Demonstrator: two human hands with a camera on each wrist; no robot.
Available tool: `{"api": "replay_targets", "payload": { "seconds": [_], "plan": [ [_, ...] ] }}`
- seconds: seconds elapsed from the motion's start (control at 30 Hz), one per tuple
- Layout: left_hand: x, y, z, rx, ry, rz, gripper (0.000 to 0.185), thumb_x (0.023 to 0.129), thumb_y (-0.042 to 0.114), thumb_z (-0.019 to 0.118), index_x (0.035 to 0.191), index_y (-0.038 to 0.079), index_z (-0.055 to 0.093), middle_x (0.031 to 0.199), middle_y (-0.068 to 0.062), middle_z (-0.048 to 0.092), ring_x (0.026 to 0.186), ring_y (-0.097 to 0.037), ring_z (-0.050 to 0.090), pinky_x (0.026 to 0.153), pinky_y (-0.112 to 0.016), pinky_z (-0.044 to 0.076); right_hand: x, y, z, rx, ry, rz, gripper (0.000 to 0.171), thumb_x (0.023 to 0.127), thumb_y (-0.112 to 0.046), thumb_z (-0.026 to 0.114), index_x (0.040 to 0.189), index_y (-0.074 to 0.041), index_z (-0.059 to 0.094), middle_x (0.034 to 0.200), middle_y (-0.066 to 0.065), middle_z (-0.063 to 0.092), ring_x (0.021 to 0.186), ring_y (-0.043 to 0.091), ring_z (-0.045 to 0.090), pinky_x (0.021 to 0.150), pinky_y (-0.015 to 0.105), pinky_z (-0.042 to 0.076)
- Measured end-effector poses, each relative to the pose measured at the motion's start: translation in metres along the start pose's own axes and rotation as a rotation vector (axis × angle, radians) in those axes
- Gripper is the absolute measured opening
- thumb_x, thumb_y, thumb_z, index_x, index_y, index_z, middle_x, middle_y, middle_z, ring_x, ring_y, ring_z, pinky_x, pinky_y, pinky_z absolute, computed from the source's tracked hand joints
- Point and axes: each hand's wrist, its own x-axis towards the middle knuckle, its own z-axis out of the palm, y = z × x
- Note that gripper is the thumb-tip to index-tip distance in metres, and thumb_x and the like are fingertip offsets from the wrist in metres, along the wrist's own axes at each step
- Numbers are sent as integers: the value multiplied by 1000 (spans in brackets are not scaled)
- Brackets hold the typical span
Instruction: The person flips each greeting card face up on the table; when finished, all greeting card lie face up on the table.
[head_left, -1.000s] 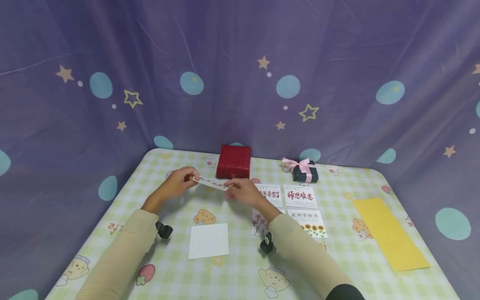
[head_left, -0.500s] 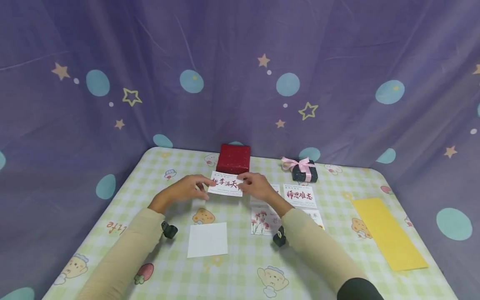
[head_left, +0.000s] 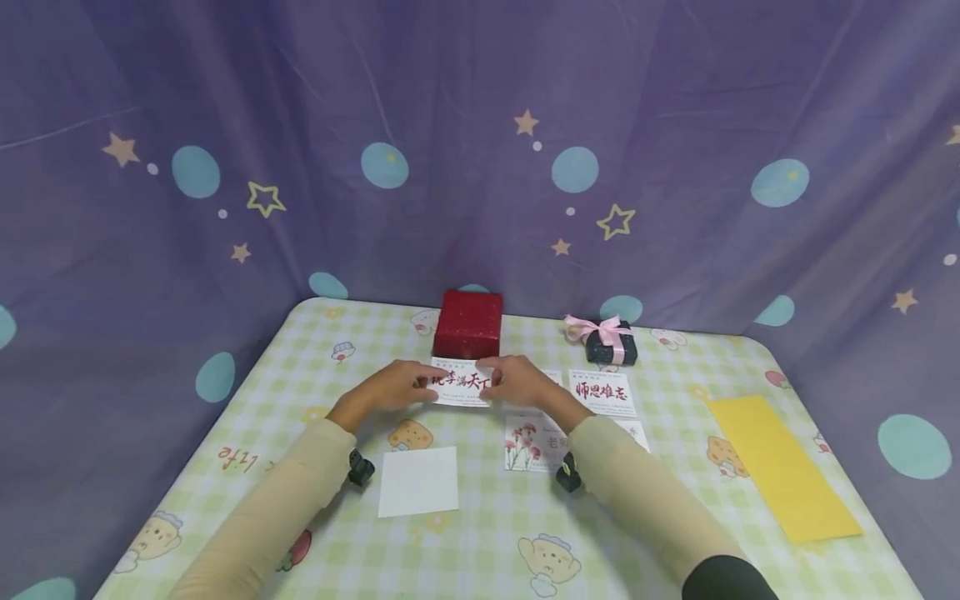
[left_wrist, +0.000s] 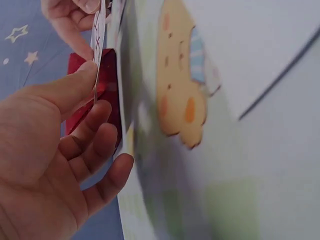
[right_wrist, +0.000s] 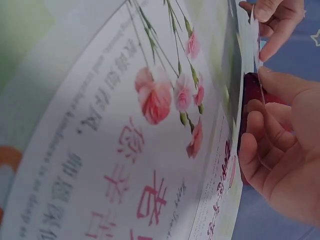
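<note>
A white card with red characters (head_left: 461, 387) is held low over the table in front of the red box (head_left: 468, 323). My left hand (head_left: 417, 390) pinches its left edge and my right hand (head_left: 498, 382) pinches its right edge. In the left wrist view the left hand (left_wrist: 95, 107) has its thumb on the thin card edge (left_wrist: 98, 40), fingers curled below, the red box (left_wrist: 82, 107) behind. In the right wrist view the right hand (right_wrist: 260, 112) holds the card edge (right_wrist: 247, 45) beyond a carnation card (right_wrist: 150, 125).
On the checked tablecloth (head_left: 480, 550) lie a blank white square (head_left: 417, 482), the carnation card (head_left: 528, 442), another red-lettered card (head_left: 602, 393) and a yellow sheet (head_left: 783, 467) at right. A dark gift box with pink ribbon (head_left: 609, 342) stands at the back. Purple cloth surrounds the table.
The card went from nearly edge-on between the hands to face up, and came down lower just in front of the red box. Both hands shifted slightly right with it.
</note>
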Motion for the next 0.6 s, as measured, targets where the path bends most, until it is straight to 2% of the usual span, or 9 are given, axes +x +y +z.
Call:
{"api": "replay_targets", "payload": {
  "seconds": [0.23, 0.37, 0.47, 0.6],
  "plan": [
    [2, 4, 7, 48, -11, -60, 46, 96, 27, 71, 141, 20, 63, 125, -8, 70, 91, -15, 56, 87, -37, 46, 3, 3, 5, -28, -31, 20, 57, 88, -22, 79, 141, -12, 61, 86, 1, 73, 81, 11, 66, 88, 34, 55],
    [6, 2, 10, 78, -26, -69, 47, 96, 28, 71, 142, 22, 62, 108, -5, 71, 83, -12, 54, 83, -34, 46, 4, 7, 8, -31, -34, 17, 58, 87, -22, 80, 141, -10, 61, 84, 1, 74, 79, 11, 66, 85, 32, 55],
    [8, 2, 11, 86, -41, -85, 48, 96, 27, 71, 143, 22, 61, 84, -1, 60, 72, -12, 48, 77, -31, 43, 4, 7, 9, -25, -35, 19, 59, 86, -20, 80, 141, -9, 61, 84, 2, 74, 79, 12, 66, 85, 34, 55],
    [9, 4, 11, 93, -41, -99, 48, 96, 26, 71, 143, 23, 61, 76, 3, 53, 70, -11, 45, 74, -29, 41, 4, 6, 8, -27, -33, 25, 58, 86, -18, 80, 140, -8, 61, 86, 3, 74, 83, 14, 66, 87, 36, 54]
  ]
}}
